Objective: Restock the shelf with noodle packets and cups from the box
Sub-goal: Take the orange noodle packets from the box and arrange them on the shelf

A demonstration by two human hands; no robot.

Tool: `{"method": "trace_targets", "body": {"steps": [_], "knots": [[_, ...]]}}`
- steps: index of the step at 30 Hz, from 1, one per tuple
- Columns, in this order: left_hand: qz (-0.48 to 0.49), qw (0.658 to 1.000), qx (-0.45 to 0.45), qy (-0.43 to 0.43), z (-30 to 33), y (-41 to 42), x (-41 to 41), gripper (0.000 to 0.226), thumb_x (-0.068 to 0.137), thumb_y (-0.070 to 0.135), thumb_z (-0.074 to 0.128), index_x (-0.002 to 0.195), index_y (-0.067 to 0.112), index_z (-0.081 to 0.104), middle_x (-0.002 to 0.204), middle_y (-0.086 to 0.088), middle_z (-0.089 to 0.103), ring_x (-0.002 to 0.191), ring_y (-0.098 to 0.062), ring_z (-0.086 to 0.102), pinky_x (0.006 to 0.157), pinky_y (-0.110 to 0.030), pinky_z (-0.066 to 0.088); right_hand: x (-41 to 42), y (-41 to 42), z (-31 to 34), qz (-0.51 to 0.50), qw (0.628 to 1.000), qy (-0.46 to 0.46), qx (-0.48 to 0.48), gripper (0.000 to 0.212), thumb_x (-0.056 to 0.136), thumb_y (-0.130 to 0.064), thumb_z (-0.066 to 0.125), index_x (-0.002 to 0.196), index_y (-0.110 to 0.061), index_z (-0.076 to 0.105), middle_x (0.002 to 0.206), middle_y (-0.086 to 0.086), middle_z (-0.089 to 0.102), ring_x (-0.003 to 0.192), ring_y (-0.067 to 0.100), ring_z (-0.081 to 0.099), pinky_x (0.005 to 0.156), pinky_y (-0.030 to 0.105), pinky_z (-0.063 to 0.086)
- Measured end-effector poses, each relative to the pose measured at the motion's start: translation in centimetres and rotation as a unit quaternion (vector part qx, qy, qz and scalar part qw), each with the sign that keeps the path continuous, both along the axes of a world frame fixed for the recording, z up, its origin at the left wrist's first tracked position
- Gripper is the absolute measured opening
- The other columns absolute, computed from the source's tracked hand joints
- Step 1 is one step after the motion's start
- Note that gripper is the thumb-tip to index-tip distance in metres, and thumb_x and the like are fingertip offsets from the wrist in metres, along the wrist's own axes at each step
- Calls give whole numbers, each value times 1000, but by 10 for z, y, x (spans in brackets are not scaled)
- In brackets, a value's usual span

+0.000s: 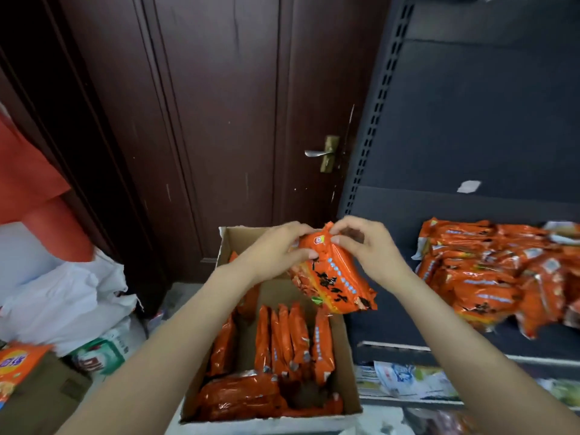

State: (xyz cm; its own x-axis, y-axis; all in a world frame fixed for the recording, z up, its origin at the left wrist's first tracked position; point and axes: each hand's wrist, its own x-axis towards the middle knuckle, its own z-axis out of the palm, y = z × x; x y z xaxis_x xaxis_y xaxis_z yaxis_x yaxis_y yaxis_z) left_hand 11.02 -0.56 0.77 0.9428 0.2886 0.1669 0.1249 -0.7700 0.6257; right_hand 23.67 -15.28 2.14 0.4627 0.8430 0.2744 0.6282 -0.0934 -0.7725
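Nearest the camera, two bare forearms reach forward from the bottom edge, over an open cardboard box point(343, 365) that sits on the floor. Inside the box, orange noodle packets point(292, 337) stand on edge in a row, their long axes running near to far, and more lie flat at the near end.

Above the far part of the box, both hands hold a small stack of packets point(334, 277). The left hand point(276, 249) grips its upper left side, fingers curled over the top and thumb pressed on the front. The right hand point(372, 246) pinches the top edge between thumb and curled fingers. The stack is tilted, its long axis running from far left down to near right, the printed face turned toward the camera.

To the right stands a dark metal shelf point(392, 312) with a perforated upright. A loose pile of orange packets point(489, 277) lies on it, well apart from the held stack. Pale packages point(408, 378) lie on the tier below.

Behind the box is a dark brown wooden door point(226, 120) with a metal lever handle point(320, 153). On the left are white plastic sacks point(62, 296), something red above them, and an orange bag point(18, 365) resting on a brown carton at the near left edge.
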Motion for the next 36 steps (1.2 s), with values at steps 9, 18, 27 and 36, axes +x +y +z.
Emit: {"method": "trace_targets", "body": {"steps": [9,18,27,36], "knots": [[29,991,-49,-121,36,-131,93,10,84,26,68,90,24,60,90,-1,60,86,-19,57,78,-27,42,84,-138,30,-63,993,91,42,33,85,-31,65,117,-31,53,102,-3,69,95,7,65,87,26,51],[32,981,-135,-137,22,-283,195,12,84,27,69,95,23,65,93,6,69,89,-12,64,82,-25,50,173,-300,22,-55,994,93,-3,21,83,-16,69,100,-26,62,96,-16,66,87,-5,63,78,13,47],[26,989,-119,-86,1,-348,264,36,84,24,69,116,12,61,106,4,60,98,-8,55,85,-17,41,237,-371,-9,-152,979,135,-36,21,86,-35,65,95,-16,69,90,4,68,86,19,63,82,32,48],[-18,987,-147,-69,-20,-354,319,20,81,19,72,95,23,58,101,5,62,99,-11,60,81,-11,45,287,-377,-24,-215,967,122,-60,22,96,-20,50,91,-13,70,85,-2,69,79,14,63,74,21,50]]}}
